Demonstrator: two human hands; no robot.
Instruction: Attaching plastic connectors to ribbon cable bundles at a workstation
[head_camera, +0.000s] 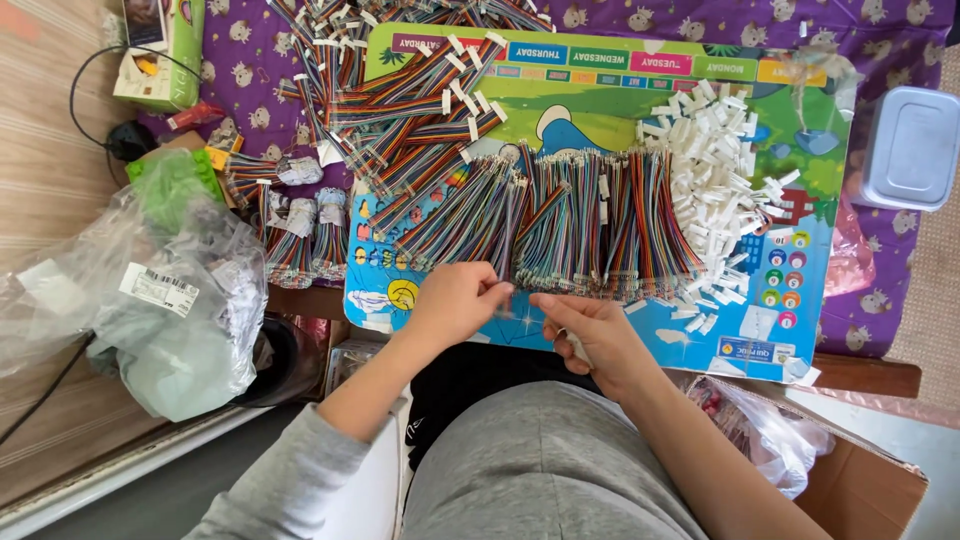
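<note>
My left hand (455, 300) and my right hand (590, 335) meet at the near edge of a colourful picture board (760, 320). Their fingertips pinch a thin wire strand between them, just below a row of multicoloured ribbon cables (580, 215) laid side by side on the board. The strand itself is too small to make out clearly. A heap of small white plastic connector housings (715, 170) lies to the right of the cables. More loose ribbon cables (400, 110) are piled at the board's far left.
Bundled cable packs (300, 225) lie on a purple patterned cloth (250, 60) at left. A crumpled clear plastic bag (160, 290) sits beside them. A grey lidded box (912, 148) stands far right. An open cardboard box (860, 480) with a bag is near right.
</note>
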